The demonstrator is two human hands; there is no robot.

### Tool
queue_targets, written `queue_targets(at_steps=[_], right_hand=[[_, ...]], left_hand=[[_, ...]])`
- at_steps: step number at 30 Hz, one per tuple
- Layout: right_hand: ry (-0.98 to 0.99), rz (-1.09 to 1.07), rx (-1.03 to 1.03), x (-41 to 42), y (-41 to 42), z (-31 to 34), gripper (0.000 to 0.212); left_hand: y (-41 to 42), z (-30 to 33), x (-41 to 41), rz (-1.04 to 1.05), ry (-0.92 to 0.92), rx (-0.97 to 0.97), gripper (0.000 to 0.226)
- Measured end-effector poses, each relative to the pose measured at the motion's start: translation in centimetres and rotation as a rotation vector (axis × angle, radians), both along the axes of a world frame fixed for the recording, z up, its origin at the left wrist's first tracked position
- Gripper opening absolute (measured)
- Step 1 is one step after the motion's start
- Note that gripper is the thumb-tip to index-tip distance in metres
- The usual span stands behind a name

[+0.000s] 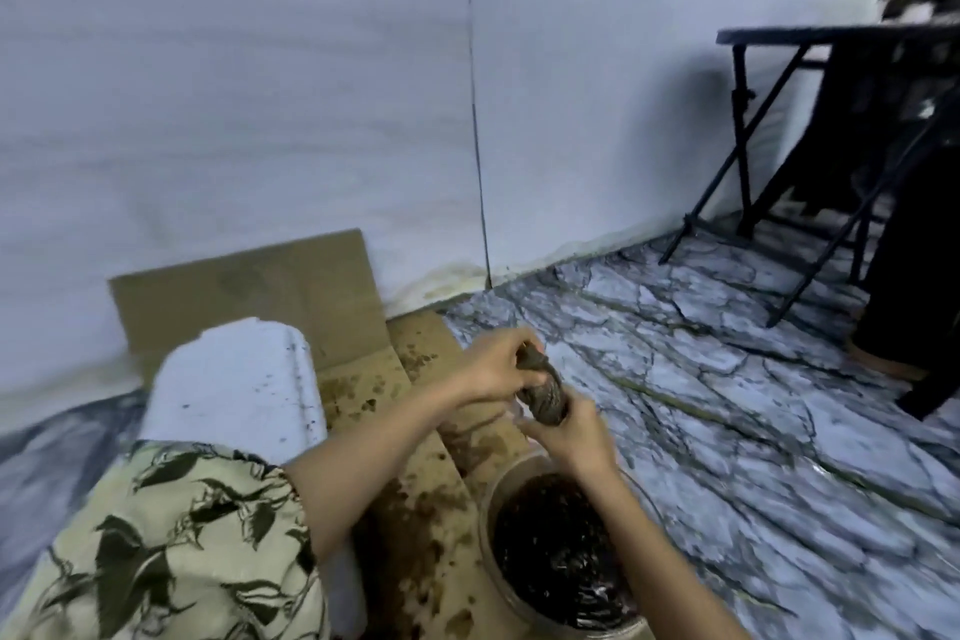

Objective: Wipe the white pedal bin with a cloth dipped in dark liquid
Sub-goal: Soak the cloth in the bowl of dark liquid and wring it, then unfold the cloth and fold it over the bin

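Dark cloth (541, 392) — twisted between both hands | left (491, 369) and right (566, 431) grip it

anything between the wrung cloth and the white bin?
Nothing visible. Both hands, left hand and right hand, grip the twisted cloth above the bowl of dark liquid. The white pedal bin stands to its left; only stained cardboard lies between.

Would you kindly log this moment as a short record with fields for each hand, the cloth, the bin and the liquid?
left hand: grips upper end of the cloth
right hand: grips lower end of the cloth
cloth: dark, twisted between both hands
white pedal bin: on stained cardboard, dark specks on it, no hand on it
bowl: holds dark liquid, below the hands
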State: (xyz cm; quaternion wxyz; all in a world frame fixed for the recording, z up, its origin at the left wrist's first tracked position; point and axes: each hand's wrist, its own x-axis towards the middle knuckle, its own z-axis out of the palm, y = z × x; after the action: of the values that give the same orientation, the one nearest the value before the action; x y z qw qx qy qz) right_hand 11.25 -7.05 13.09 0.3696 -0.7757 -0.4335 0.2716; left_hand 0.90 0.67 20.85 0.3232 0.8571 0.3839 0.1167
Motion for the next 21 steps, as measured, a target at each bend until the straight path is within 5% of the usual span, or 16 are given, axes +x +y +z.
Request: queue_targets(at_steps=[3,7,10,16,21], right_hand=[[0.143,0.155,0.201,-3.7,-1.4,7.1,0.05],[0.325,0.311,0.391,-10.4,-4.0,14.7,0.043],[0.483,0.44,0.457,-15.3,-4.8,17.8,0.039],[0.339,0.544,0.449,-22.9,-2.7,22.0,0.06],[0.3,0.512,0.659,-24.6,0.0,26.0,0.017]], left_hand=[[-2.5,6.4,-5.3,0.158,-0.129,0.177,0.028],[-7.0,13.9,-13.9,0.314,-0.383,0.186,0.013],[-9.0,18.2,-19.5,0.386,-0.383,0.372,0.007],[-9.0,22.6,-26.3,0.465,-0.278,0.462,0.008],[-7.2,23.9,-28.6,0.557,-0.339,0.536,0.011]])
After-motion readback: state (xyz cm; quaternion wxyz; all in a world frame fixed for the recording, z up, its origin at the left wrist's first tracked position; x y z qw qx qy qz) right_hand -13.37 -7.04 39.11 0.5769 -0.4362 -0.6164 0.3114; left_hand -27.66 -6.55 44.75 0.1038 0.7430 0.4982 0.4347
